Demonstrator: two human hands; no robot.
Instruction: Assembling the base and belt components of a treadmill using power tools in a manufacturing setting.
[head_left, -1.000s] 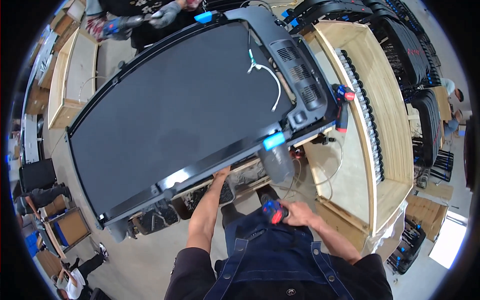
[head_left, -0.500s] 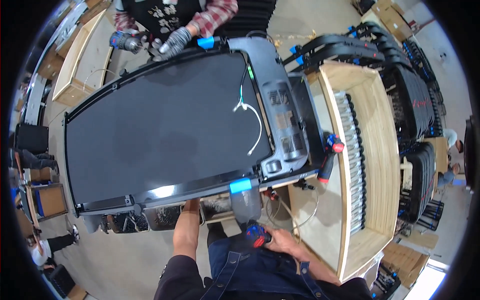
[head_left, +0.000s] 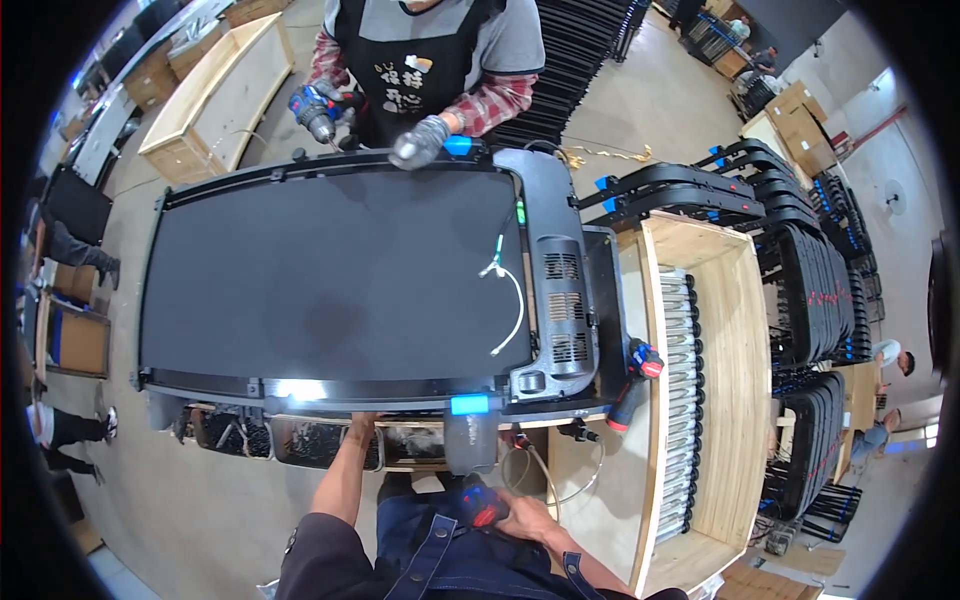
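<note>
A treadmill base point(head_left: 330, 270) with a black belt and a grey motor cover point(head_left: 562, 300) lies before me. My left hand point(head_left: 362, 424) reaches under its near rail at the parts bins point(head_left: 330, 445); the fingers are hidden there. Low in front of my apron, my right hand point(head_left: 527, 518) is wrapped round a blue and red cordless drill point(head_left: 483, 506). On the belt rests a white cable point(head_left: 520, 310). Across from me, a co-worker holds another cordless drill point(head_left: 316, 115), tip down by the far rail, with a gloved hand point(head_left: 420, 143) near the blue tape.
To the right stands a long wooden crate point(head_left: 735, 400) holding a row of metal tubes point(head_left: 678, 400). A third cordless drill point(head_left: 634, 380) sits between it and the treadmill. Black frames point(head_left: 815, 300) are stacked farther right. Another wooden crate point(head_left: 215, 100) stands at the far left.
My view has shifted, showing more of the co-worker. Their drill has swung from sideways to tip down, and their gloved hand has moved away from it. My right hand still grips the drill.
</note>
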